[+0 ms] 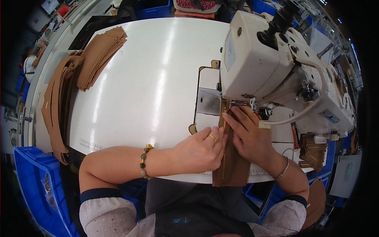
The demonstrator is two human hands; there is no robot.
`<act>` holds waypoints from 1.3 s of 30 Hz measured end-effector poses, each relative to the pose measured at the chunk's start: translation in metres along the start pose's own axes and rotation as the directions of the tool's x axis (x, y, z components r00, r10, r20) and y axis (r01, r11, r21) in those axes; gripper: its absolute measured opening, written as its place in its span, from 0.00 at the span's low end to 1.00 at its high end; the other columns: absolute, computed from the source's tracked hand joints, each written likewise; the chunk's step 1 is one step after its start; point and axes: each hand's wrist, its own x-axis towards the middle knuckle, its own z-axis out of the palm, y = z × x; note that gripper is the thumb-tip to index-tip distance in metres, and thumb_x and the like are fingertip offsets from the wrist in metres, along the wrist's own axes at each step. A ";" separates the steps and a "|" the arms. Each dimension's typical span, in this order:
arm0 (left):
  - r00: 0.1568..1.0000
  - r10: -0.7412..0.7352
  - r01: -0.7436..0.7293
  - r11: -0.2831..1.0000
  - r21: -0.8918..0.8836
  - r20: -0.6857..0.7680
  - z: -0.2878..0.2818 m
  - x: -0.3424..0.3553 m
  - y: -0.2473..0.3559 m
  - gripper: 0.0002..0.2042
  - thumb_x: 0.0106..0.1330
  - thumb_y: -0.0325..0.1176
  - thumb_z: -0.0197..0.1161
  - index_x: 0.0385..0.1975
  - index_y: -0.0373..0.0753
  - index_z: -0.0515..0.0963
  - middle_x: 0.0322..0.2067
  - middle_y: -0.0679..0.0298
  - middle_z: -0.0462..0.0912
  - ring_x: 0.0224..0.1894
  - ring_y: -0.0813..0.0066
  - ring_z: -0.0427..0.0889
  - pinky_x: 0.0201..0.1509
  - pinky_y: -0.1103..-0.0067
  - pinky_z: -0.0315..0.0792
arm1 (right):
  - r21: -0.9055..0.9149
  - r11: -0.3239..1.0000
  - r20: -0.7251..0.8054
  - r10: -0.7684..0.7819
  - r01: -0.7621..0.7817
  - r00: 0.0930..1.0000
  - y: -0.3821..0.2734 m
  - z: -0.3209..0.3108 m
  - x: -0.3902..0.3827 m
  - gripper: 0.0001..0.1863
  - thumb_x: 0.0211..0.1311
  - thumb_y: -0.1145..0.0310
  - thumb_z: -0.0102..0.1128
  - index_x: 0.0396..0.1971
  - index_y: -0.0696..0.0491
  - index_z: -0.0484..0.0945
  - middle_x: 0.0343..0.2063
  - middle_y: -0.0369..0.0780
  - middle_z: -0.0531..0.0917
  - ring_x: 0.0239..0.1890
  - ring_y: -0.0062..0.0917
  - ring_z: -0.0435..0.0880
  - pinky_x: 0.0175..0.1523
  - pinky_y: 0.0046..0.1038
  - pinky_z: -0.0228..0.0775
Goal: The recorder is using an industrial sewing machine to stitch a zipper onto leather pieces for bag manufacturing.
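Observation:
A strip of brown fabric [236,173] with a gold-toothed zipper [225,123] along it lies on the white table, its far end at the needle area of a white sewing machine [252,59]. My left hand [199,152] is closed in a pinch on the fabric along the zipper, thumb and forefinger together. Flat on the strip's right side rests my right hand [252,138], fingers stretched toward the presser foot [239,103]. The fingers and machine head partly hide the stitching spot. The strip's near end hangs over the table's front edge.
Stacked brown fabric pieces [100,59] lie at the table's far left, and more [55,106] drape over its left edge. Small brown pieces [314,152] sit right of the machine. A blue bin [39,189] stands at the lower left. Another person [30,63] is far left.

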 end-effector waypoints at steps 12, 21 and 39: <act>0.999 -0.021 0.020 0.999 -0.035 -0.025 0.002 -0.003 0.001 0.18 0.54 0.29 0.63 0.42 0.26 0.85 0.45 0.45 0.88 0.47 0.60 0.87 0.52 0.73 0.82 | -0.064 0.979 -0.077 -0.198 0.194 0.977 0.003 0.000 0.003 0.28 0.54 0.72 0.68 0.59 0.53 0.81 0.61 0.47 0.79 0.53 0.39 0.84 0.54 0.42 0.77; 0.996 -0.090 0.081 0.968 -0.237 -0.026 -0.018 -0.019 0.023 0.21 0.56 0.34 0.64 0.47 0.28 0.84 0.48 0.49 0.88 0.51 0.57 0.88 0.50 0.71 0.83 | 0.194 0.964 -0.101 -0.166 0.183 0.981 -0.050 -0.014 -0.060 0.20 0.59 0.68 0.70 0.52 0.56 0.82 0.48 0.45 0.81 0.50 0.37 0.85 0.57 0.39 0.81; 0.952 -0.295 0.273 0.940 -0.204 -0.086 -0.026 -0.030 0.055 0.19 0.51 0.32 0.66 0.45 0.36 0.87 0.50 0.58 0.88 0.52 0.61 0.88 0.47 0.74 0.84 | -0.097 0.930 -0.284 -0.366 0.354 0.886 -0.093 0.014 -0.077 0.11 0.51 0.69 0.77 0.33 0.56 0.88 0.32 0.38 0.83 0.39 0.32 0.85 0.48 0.32 0.85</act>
